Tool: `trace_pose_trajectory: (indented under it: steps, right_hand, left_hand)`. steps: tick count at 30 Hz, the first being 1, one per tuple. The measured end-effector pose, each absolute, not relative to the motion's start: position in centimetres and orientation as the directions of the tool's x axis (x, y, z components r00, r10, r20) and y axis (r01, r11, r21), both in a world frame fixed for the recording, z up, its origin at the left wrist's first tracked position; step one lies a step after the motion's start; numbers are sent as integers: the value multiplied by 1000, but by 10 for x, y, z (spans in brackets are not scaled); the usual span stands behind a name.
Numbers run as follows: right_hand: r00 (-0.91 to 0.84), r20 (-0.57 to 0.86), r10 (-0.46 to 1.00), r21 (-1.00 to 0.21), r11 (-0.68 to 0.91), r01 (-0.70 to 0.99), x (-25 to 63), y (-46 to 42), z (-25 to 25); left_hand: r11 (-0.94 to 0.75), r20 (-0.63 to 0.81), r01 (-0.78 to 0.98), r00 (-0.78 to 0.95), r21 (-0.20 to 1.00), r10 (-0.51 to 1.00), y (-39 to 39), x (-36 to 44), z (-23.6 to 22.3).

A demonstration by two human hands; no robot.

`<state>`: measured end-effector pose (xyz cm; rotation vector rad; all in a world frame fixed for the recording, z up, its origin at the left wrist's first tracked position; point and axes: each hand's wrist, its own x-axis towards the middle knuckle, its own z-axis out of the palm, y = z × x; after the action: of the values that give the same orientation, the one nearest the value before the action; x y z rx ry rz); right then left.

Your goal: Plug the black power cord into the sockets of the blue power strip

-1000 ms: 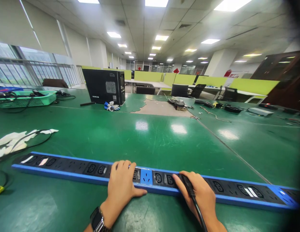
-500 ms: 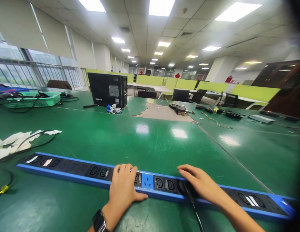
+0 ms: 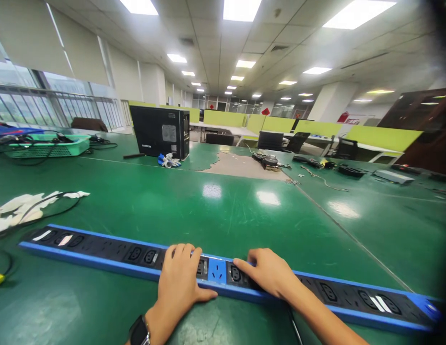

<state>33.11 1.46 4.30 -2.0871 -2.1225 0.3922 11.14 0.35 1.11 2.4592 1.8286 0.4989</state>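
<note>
A long blue-edged black power strip (image 3: 100, 249) lies across the green table. My left hand (image 3: 181, 275) is wrapped over its middle, with fingers across the top and thumb along the near side. To the right of the blue socket (image 3: 217, 271), my right hand (image 3: 266, 270) rests on the strip with curled fingers, its thumb beside a black socket (image 3: 235, 273). From under my right forearm comes a black cable (image 3: 295, 326); its plug end is hidden by the hand. A dark watch (image 3: 139, 330) is on my left wrist.
White gloves (image 3: 21, 211) and a black cable lie at left, near a green basket (image 3: 70, 146) of cables. Farther back stand a black computer case (image 3: 158, 132) and blue-white gloves (image 3: 169, 160). Metal parts (image 3: 269, 160) lie beyond, and a grey box (image 3: 393, 177) is at right.
My right hand has shifted left along the strip, and its fingers have curled in. The plug that showed beside it is now covered. My left hand keeps its hold.
</note>
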Motion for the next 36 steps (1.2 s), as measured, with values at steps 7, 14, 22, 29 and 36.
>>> trace_pose_trajectory:
  steps: [7,14,22,29,36]
  right_hand:
    - [-27,-25,999,-258,19,966,331,19,33]
    - [-17,-85,996,-223,-2,975,328,17,37]
    - [14,39,999,-819,24,573,360,4,27]
    - [-29,252,967,-644,190,741,415,-48,12]
    - [-7,480,877,-300,172,938,379,-35,-14]
  left_hand:
    - [-288,196,929,245,232,949,5,113,13]
    - [-307,222,922,257,236,941,5,111,10]
    - [-316,256,920,256,231,932,5,110,8]
    - [-313,251,923,256,225,933,4,110,9]
    - [-314,260,926,256,212,931,4,111,8]
